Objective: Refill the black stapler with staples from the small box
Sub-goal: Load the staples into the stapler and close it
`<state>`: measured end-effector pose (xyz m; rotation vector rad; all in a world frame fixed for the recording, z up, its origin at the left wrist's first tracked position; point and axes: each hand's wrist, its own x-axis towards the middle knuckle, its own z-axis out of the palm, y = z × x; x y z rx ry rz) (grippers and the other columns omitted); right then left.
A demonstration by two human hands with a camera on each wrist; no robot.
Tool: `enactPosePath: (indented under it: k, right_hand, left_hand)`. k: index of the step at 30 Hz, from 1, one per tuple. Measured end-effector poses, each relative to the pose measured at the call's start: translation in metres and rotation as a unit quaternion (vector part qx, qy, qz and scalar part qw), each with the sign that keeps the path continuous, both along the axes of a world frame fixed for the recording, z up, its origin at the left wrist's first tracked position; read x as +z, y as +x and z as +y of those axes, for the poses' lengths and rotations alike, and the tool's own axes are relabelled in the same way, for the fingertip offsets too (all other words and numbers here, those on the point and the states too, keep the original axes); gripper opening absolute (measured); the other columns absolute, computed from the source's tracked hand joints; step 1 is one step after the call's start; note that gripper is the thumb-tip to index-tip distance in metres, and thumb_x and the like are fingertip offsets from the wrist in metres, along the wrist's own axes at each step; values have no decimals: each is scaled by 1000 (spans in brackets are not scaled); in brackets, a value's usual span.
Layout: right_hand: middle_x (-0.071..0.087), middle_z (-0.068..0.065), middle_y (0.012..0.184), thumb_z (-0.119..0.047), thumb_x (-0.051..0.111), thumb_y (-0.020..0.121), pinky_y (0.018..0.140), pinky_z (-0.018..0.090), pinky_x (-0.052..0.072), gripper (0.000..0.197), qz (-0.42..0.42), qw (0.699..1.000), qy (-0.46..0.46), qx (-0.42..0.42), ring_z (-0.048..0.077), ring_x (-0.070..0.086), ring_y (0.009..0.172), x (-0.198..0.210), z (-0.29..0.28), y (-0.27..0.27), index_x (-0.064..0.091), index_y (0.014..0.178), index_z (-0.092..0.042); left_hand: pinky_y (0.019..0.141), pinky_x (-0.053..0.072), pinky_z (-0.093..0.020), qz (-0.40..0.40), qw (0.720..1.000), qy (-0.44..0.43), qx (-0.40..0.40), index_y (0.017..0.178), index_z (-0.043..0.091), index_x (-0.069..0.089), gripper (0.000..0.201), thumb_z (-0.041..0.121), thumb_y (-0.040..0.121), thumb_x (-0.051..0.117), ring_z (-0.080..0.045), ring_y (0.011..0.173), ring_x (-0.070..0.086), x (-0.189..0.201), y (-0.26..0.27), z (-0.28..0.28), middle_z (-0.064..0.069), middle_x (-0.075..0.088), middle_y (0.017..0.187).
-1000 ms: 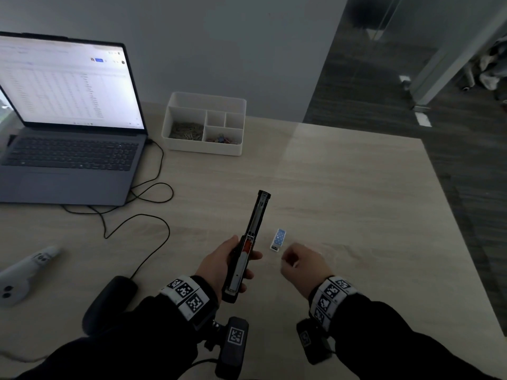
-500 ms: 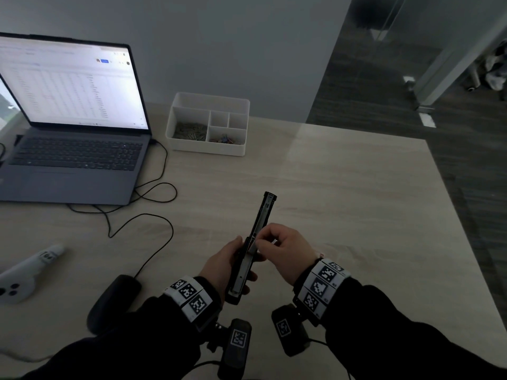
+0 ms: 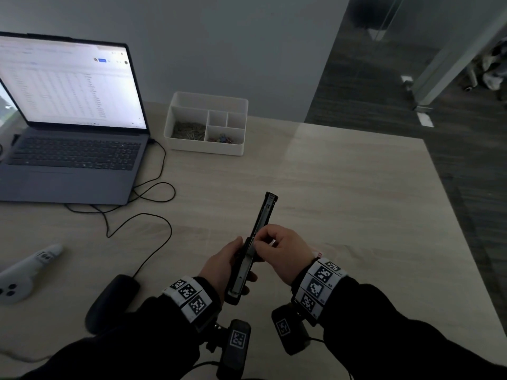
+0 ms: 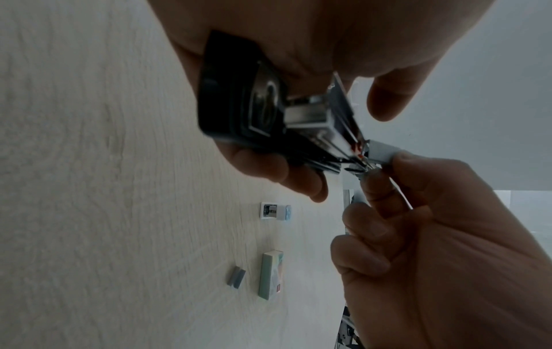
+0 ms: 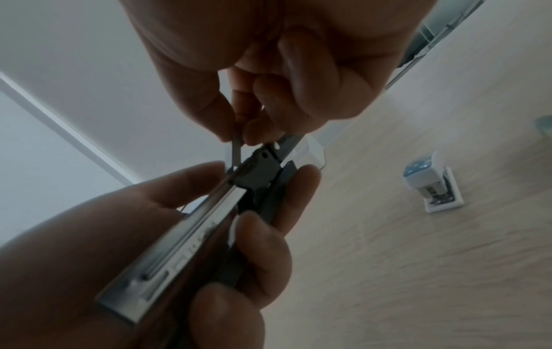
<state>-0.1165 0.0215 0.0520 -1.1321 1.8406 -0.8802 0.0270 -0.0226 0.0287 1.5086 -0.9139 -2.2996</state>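
Where the right hand (image 3: 282, 253) hung apart a second ago, it now pinches a staple strip (image 5: 236, 151) at the opened black stapler (image 3: 252, 248), left hand (image 3: 222, 266) gripping its base, one small box (image 5: 430, 186) on the table right of both hands, one loose strip (image 4: 236, 276).

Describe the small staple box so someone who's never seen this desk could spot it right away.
Start at the wooden desk, just beyond the hands holding the stapler. The staple box lies there, small and white with a blue patch, its end open on metal staples. The longer pale box and grey staple strip beside it show no blue.
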Motion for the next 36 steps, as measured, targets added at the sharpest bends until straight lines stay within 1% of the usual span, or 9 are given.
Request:
enactPosePath:
  k: [7,10,16,18,21,25,28,31,36]
  right_hand:
    - [65,-10,71,-23,64,83,59,18,45,12,50,998,-7,41,-2,53,56,-2,4,-1,67,74,-30]
    - [63,-11,77,-25,66,83,61,10,37,7,99,989,-18,104,-3,54,64,1,6,-2,72,81,-25]
    - [66,-9,77,-29,59,86,67,16,44,16,196,955,-101,197,0,50,68,2,13,1,74,84,-26]
    - [67,-8,75,-25,59,88,65,19,47,16,169,967,-113,155,3,53,65,1,14,0,73,81,-24]
    - [62,-7,64,-27,60,89,55,27,50,18,67,995,-69,-32,7,54,56,-3,10,-7,65,72,-25]
    - [64,-2,76,-40,53,94,55,34,47,18,-106,975,40,-189,14,54,57,1,-1,-16,63,88,-26]
    - [68,0,95,-43,47,98,58,33,49,21,-185,959,55,-208,18,61,70,10,-6,-19,63,100,-29]
    - [70,0,96,-35,49,99,61,36,51,21,-205,953,27,-222,15,63,71,13,-8,-21,66,103,-24]
    - [71,-7,94,-26,55,96,64,33,57,13,-74,986,-24,-148,12,67,77,14,-1,-20,62,107,-25]
  left_hand:
    - [53,46,-30,-6,1000,1,1,109,8,69,51,48,97,41,-25,63,61,0,-2,1,-1,70,64]
    - [54,47,-32,-10,1000,-4,5,104,9,73,53,52,92,44,-25,64,62,-3,1,0,-10,64,73]
    - [53,47,-31,-1,1000,-8,9,98,11,74,55,57,90,46,-19,52,61,-2,-1,-2,-10,69,76]
    - [54,47,-31,3,1000,-14,4,105,8,72,58,57,90,45,-21,59,62,0,0,-2,-12,69,81]
    - [53,45,-30,26,1000,-12,8,111,9,68,52,49,98,38,-22,61,59,8,0,-1,-11,77,100]
    - [51,43,-31,37,999,-6,-5,110,11,68,48,44,100,35,-23,62,57,13,-1,1,-13,75,112]
    - [48,44,-29,37,999,-10,-25,115,8,66,46,41,100,37,-23,61,57,13,-1,4,-13,76,109]
    - [47,44,-29,31,999,-20,-32,113,6,68,42,37,96,47,-23,60,57,14,-2,6,-13,77,104]
    - [49,43,-30,24,999,2,-33,115,6,64,56,51,99,35,-22,60,55,10,-3,5,-13,74,99]
